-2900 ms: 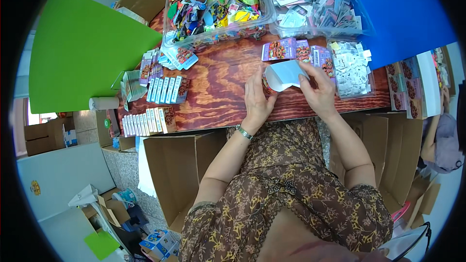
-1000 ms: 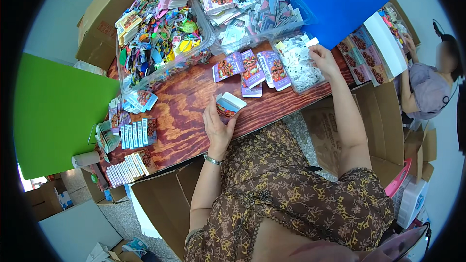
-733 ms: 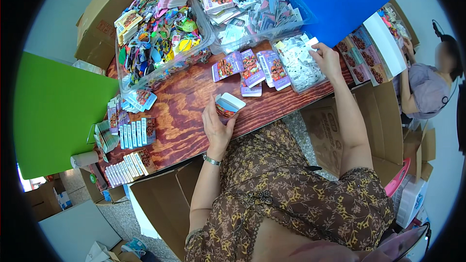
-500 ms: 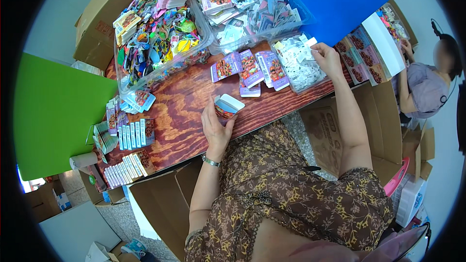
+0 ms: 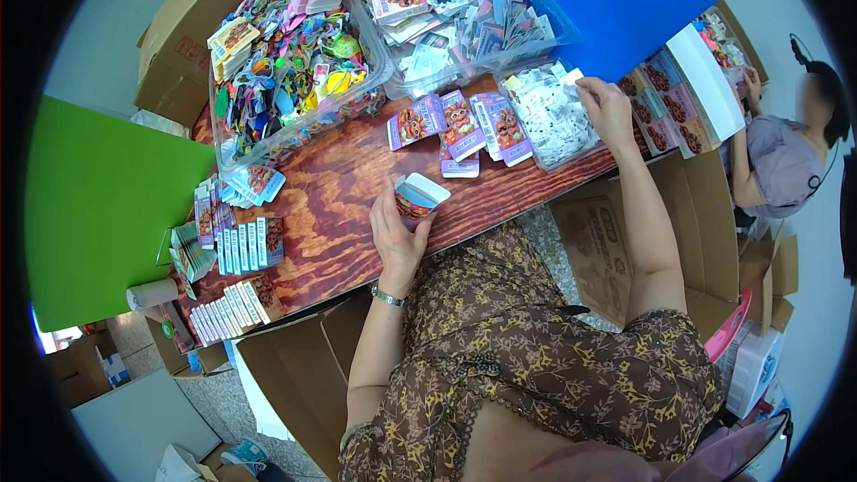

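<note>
My left hand is wrapped round a small carton with its top flaps open and its pale blue inside showing. My right hand is at the right edge of a clear tub full of small white packets. Its thumb and fingers are pinched at a small white packet at the tub's far corner. Left of that tub lie several flat purple cartons with a red printed picture, partly overlapping.
Two larger clear bins stand behind: one of colourful small items, one of cards and packets. Rows of filled cartons stand at the left. Cardboard boxes flank me below the table edge. A co-worker sits at the right.
My right hand has shifted slightly right, its fingertips staying at the white packet. The left hand and carton have hardly moved. The co-worker's hand has moved a little.
</note>
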### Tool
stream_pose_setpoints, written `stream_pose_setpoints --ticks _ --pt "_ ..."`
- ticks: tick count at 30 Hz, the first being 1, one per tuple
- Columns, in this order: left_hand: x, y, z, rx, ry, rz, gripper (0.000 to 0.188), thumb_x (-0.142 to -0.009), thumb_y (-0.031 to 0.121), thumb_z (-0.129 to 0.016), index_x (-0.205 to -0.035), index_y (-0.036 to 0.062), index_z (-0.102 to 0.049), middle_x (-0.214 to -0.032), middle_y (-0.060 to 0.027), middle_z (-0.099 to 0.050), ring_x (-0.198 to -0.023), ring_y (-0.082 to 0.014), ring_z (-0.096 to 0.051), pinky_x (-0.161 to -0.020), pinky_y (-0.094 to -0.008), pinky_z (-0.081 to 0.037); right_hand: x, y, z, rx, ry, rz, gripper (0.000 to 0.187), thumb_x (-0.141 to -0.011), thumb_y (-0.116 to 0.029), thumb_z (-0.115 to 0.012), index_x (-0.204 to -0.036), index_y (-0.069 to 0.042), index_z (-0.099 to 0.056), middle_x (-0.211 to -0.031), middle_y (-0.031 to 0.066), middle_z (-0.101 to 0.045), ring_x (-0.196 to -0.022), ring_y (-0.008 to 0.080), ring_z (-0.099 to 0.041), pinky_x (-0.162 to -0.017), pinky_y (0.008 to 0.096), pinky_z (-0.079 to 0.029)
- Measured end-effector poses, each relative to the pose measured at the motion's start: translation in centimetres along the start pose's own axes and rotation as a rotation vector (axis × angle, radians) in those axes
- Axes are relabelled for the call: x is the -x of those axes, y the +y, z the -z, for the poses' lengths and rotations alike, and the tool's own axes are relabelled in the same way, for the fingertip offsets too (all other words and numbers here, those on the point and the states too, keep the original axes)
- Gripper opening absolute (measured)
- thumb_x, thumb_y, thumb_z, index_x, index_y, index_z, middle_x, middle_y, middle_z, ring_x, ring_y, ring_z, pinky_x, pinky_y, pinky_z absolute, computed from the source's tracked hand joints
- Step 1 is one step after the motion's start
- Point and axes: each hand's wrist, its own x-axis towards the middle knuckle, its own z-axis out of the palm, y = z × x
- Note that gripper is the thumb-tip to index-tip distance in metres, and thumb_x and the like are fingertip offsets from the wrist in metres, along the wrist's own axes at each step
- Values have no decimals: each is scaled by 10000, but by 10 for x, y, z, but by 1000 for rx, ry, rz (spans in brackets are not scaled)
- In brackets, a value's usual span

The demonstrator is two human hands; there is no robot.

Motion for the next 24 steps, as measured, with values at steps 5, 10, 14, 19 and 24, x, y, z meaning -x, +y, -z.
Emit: stream_pose_setpoints --ticks 5,10,14,19,24 --pt "0 -1 1 -29 14 -25 1000 -731 134 -896 -1529 -28 -316 -1303 -228 -559 -1153 -393 -568 -964 -462 -478 -6 -9 0 -27 51 3 134 -926 -158 -693 -1010 -54 -697 -962 118 -720 -927 325 -660 -791 421 -516" --pt "-1 0 0 -22 19 -26 997 -732 133 -894 -1528 -29 -315 -1328 -232 -554 -1169 -394 -566 -975 -465 -478 -5 -5 -9 -88 -101 -24 138 -939 -174 -680 -1002 -51 -682 -967 119 -707 -937 326 -657 -803 421 -514" --pt "-1 1 0 1 6 -20 973 -743 96 -873 -1532 -31 -318 -1404 -197 -523 -1252 -384 -521 -1038 -454 -455 -7 -10 -22 -37 -111 112 132 -941 -158 -666 -995 -38 -678 -947 115 -718 -921 308 -675 -806 409 -521" --pt "0 3 1 14 7 -26 963 -752 97 -867 -1531 -33 -317 -1431 -187 -520 -1259 -383 -518 -1042 -455 -454 -31 -32 -47 -165 -306 -32 194 -932 -197 -680 -1035 -34 -700 -857 123 -722 -777 281 -697 -707 397 -530" --pt "-1 5 0 -25 11 -59 1005 -725 135 -894 -1529 -28 -314 -1329 -228 -570 -1199 -393 -561 -995 -470 -478 -60 -32 -94 21 -365 -176 342 -842 -347 -768 -1052 -78 -749 -921 138 -759 -888 306 -732 -793 402 -565"
